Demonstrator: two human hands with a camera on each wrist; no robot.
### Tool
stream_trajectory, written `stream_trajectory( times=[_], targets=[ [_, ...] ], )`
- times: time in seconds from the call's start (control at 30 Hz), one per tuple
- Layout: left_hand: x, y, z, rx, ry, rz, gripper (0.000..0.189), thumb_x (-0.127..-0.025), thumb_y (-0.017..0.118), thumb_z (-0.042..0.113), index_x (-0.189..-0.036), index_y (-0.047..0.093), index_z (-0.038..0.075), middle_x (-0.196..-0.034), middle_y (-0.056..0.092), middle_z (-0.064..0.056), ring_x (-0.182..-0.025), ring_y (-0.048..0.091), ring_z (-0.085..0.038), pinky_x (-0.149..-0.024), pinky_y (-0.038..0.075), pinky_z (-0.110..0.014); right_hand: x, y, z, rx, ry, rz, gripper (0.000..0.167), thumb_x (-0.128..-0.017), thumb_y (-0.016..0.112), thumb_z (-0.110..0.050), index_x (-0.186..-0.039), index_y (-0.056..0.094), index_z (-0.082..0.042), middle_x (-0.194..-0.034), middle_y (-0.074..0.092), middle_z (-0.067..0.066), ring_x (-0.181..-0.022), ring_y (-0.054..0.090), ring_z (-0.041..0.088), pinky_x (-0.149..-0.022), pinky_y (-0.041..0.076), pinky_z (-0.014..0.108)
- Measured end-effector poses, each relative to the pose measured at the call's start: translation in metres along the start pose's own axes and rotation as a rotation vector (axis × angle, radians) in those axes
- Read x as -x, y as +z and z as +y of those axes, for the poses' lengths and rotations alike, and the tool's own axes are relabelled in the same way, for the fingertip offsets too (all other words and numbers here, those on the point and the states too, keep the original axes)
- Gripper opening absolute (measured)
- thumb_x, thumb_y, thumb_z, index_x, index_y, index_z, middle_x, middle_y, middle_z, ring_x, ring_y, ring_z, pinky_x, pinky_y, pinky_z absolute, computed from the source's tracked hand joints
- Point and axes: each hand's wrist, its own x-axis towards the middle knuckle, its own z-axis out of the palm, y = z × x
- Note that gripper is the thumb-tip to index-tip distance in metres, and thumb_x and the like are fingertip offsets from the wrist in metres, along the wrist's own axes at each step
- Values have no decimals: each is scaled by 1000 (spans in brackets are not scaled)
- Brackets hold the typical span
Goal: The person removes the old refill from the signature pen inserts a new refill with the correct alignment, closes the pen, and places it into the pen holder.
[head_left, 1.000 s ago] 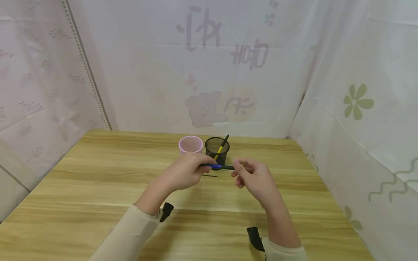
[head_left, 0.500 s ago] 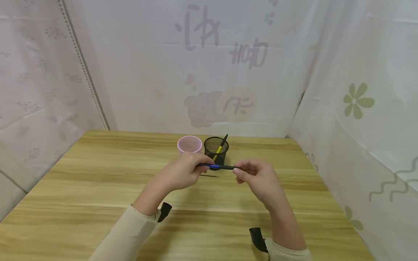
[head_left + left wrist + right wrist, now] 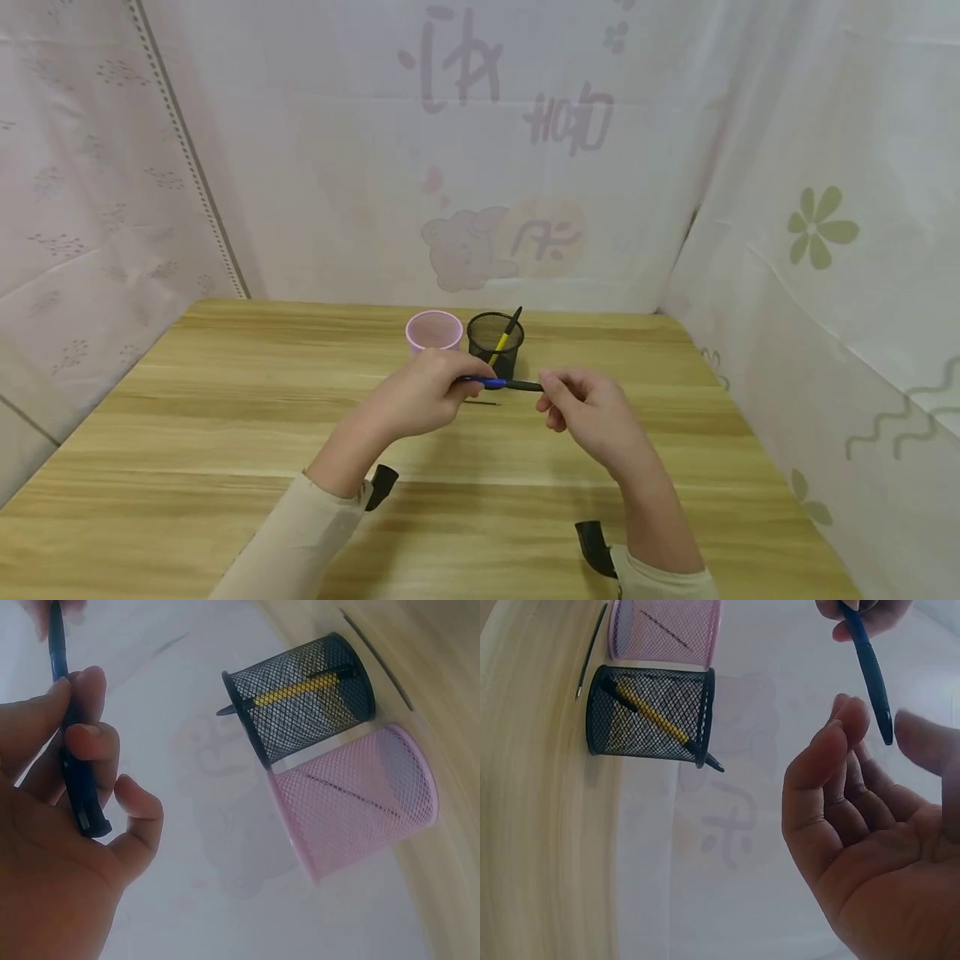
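Note:
My left hand [image 3: 435,387] grips a blue pen [image 3: 491,382] with a dark front end, held level above the table. In the left wrist view its fingers and thumb wrap the blue barrel [image 3: 79,780]. My right hand [image 3: 592,412] is at the pen's dark tip. In the right wrist view that tip [image 3: 885,724] sits in the gap between thumb [image 3: 922,742] and fingers, touching neither. Behind the hands stand a pink mesh cup [image 3: 352,832] with a thin dark stick in it, and a black mesh cup [image 3: 649,682] with a yellow and black pen [image 3: 513,321] leaning inside.
A thin dark rod like a pen refill [image 3: 482,403] lies on the wooden table [image 3: 262,392] in front of the cups. Pale printed cloth [image 3: 337,167] hangs behind the table and along both sides. A black curved piece [image 3: 596,546] sits at each wrist.
My right fingers close around the pen's tip half a second ago and now stand apart from it. My left hand keeps its grip. The whole view shifts slightly.

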Motion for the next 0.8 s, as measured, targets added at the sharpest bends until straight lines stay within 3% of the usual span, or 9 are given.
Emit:
stream_trajectory(
  times=[0.1,0.2,0.43,0.8],
  targets=[
    [1,-1,-2,-12,-1,7,19,-102,67,3,-117,78,8,-103,79,1,-84,67,-8,-80,57,-28,0,-1,0,2,-28,-9,36,-105,69,-33,-133,67,-9,-107,76,9,-85,69,19,-81,57,31],
    [1,-3,-3,-26,7,25,19,-102,68,3,-116,78,9,-103,79,1,-82,65,-8,-78,56,-27,1,-1,-1,-4,-46,-10,38,-102,74,-26,-136,66,-11,-115,77,11,-90,71,21,-83,58,32],
    [4,-8,-3,-31,37,51,18,-101,68,1,-115,78,6,-104,79,-1,-85,66,-9,-81,58,-29,0,1,-7,35,-41,38,23,-105,70,-22,-125,72,-9,-109,76,7,-90,72,17,-88,60,35],
    [2,-12,-3,-64,34,39,17,-101,68,3,-116,77,8,-105,79,0,-86,65,-9,-83,58,-30,-5,1,-12,65,-29,14,24,-110,62,-27,-114,72,-5,-96,71,7,-89,69,21,-86,59,33]
  ],
)
